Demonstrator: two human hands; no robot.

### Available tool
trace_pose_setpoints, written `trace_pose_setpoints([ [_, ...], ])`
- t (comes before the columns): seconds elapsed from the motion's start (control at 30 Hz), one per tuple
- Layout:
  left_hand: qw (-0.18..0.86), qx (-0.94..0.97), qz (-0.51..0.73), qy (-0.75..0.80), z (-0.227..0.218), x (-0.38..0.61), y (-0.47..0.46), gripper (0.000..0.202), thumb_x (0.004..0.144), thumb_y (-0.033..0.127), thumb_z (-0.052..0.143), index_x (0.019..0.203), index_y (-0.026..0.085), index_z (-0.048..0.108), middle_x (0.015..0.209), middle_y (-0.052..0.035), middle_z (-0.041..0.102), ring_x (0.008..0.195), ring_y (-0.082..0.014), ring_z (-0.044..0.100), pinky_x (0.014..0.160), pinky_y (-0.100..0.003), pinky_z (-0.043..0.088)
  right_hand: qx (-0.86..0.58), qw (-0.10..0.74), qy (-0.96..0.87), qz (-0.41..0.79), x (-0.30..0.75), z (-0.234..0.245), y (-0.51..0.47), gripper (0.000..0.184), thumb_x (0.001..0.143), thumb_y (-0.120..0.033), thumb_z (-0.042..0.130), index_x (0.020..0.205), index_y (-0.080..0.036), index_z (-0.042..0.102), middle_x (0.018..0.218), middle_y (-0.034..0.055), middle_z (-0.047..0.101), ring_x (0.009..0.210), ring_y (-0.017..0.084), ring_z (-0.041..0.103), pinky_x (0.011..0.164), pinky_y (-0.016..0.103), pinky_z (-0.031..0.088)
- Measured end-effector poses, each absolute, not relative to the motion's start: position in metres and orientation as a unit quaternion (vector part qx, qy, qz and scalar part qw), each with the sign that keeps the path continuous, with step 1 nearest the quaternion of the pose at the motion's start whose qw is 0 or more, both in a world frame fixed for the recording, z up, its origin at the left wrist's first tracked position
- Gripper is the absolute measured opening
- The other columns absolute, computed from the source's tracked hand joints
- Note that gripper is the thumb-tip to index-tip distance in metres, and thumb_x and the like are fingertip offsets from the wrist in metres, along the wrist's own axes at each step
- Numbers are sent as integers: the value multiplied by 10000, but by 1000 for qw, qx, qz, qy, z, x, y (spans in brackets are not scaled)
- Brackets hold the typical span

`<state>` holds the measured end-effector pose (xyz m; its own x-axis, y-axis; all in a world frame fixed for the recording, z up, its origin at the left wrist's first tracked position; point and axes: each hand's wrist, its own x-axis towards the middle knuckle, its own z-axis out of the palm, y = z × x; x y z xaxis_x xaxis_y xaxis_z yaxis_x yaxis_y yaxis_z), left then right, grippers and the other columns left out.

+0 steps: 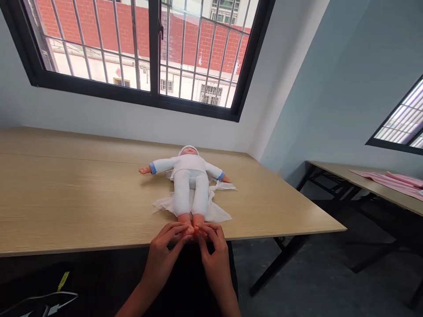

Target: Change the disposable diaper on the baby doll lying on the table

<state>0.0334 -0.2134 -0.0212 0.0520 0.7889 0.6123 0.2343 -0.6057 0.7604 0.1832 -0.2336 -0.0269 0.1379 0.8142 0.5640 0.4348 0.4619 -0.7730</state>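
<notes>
A baby doll (190,165) in a white top, white trousers and a white cap lies on its back on the wooden table (82,198). Its arms are spread and its blue cuffs show; its bare feet point toward me at the table's front edge. My left hand (163,246) pinches the doll's foot on the left with thumb and fingers. Around the foot on the right, the fingers of my right hand (214,248) are closed in the same way. Beneath the doll's legs and back a thin white cloth (218,213) is spread, crumpled at its edges.
Behind the table is a wall with a black-framed barred window (153,99). A second table (330,169) on the right carries a pink striped cloth (390,181). At the lower left are a white cable (66,294) and a yellow tag (63,281).
</notes>
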Motion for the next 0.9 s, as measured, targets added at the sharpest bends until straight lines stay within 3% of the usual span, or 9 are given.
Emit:
trace_pose_setpoints([
  [0.3, 213, 685, 571, 399, -22, 32, -221, 161, 938, 330, 570, 977, 232, 692, 982, -30, 729, 881, -203, 722, 825, -332, 604, -520, 495, -693, 66, 181, -25, -237, 308, 977, -218, 457, 1187, -310, 662, 1092, 87, 589, 1008, 208, 620, 850, 356, 567],
  [0.43, 216, 685, 563, 409, -21, 34, -223, 175, 943, 347, 556, 979, 235, 685, 973, -29, 735, 906, -216, 716, 861, -359, 591, -518, 499, -692, 50, 180, -24, -237, 314, 974, -197, 450, 1164, -321, 667, 1084, 80, 605, 1027, 216, 619, 877, 379, 564],
  [0.63, 227, 674, 573, 408, -22, 35, -224, 173, 944, 348, 557, 979, 239, 687, 997, -29, 727, 907, -200, 711, 836, -320, 593, -521, 527, -669, 56, 179, -27, -236, 281, 976, -209, 458, 1143, -292, 669, 1058, 81, 612, 993, 210, 631, 869, 363, 562],
  [0.9, 227, 663, 577, 420, -21, 27, -223, 200, 936, 391, 568, 992, 242, 689, 1007, -30, 725, 928, -206, 704, 844, -328, 584, -531, 501, -683, 31, 181, -27, -238, 329, 990, -222, 406, 1165, -316, 667, 1111, 92, 581, 956, 198, 623, 822, 356, 573],
])
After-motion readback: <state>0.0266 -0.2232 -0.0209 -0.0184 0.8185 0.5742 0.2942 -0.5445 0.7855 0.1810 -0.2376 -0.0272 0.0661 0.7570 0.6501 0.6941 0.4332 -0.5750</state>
